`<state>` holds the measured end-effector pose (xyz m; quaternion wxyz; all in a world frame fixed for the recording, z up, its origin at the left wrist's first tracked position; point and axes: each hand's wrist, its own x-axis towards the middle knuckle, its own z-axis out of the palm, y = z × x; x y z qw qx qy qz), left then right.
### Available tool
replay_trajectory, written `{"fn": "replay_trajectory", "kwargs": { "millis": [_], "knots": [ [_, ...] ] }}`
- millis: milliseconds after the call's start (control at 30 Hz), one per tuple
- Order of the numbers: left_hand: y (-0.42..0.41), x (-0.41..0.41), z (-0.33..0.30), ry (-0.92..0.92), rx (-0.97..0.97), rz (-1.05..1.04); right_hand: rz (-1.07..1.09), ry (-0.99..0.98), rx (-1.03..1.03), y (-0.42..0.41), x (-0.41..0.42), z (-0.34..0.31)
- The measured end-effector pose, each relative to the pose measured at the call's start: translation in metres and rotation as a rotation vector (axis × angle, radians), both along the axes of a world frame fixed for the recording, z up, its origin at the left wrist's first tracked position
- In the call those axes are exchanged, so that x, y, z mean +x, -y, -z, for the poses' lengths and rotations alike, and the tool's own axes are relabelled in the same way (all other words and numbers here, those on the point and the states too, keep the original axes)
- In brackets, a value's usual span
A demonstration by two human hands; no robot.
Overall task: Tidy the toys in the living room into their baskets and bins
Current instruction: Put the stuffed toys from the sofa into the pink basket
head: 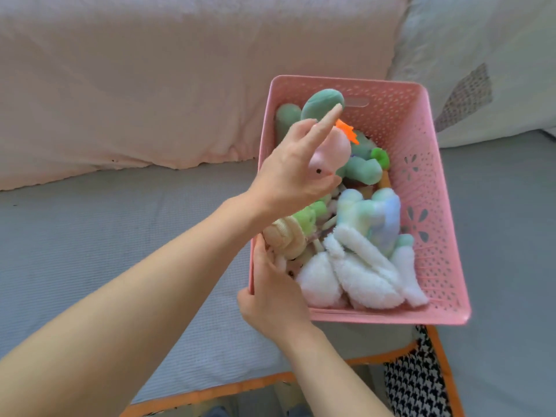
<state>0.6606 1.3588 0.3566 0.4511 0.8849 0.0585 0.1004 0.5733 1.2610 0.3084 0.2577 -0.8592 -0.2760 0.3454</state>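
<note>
Pink perforated basket (pixel 421 164), on a grey sofa seat (pixel 120 251), filled with plush toys: green plush (pixel 323 102), pastel plush (pixel 373 215), white fluffy plush (pixel 358 269). No legible writing or labels. Left hand (pixel 291 173): fingers grasping a pink plush toy (pixel 331 153) over the basket. Right hand (pixel 276 293): fingers curled over the basket's near left rim, gripping it.

The pink basket (pixel 421 164) is packed with plush toys: white ones (pixel 358 272) fill the near end, green ones (pixel 358 167) the far end. Its right side by the perforated wall shows a bare gap. The left hand (pixel 288 176), holding a pink plush (pixel 329 155), blocks the middle from above; the right hand (pixel 273 293) occupies the near-left corner. Grey sofa seat (pixel 105 251) lies open on the left.
</note>
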Motion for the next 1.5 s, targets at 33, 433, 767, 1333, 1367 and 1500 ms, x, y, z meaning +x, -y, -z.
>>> {"fn": "replay_trajectory", "kwargs": {
  "millis": [33,433,767,1333,1367,1500],
  "knots": [
    [0.003,0.007,0.004,-0.025,0.038,0.013,-0.018,0.002,-0.004,0.000,0.001,0.000],
    [-0.025,-0.076,0.026,-0.077,0.067,-0.373,-0.099,0.069,0.006,0.001,0.005,0.003],
    [-0.046,-0.196,0.053,-0.097,-0.063,-0.756,-0.448,0.194,-0.073,-0.005,-0.034,0.000],
    [-0.069,-0.608,0.131,-0.378,-0.289,-1.604,-1.237,0.319,0.175,-0.167,-0.305,0.005],
    [-0.066,-0.625,0.136,-0.410,-0.320,-1.629,-1.264,0.321,0.201,-0.179,-0.318,0.007],
    [-0.054,-0.683,0.158,-0.536,-0.431,-1.662,-1.266,0.298,0.204,-0.220,-0.363,0.011]
  ]
}}
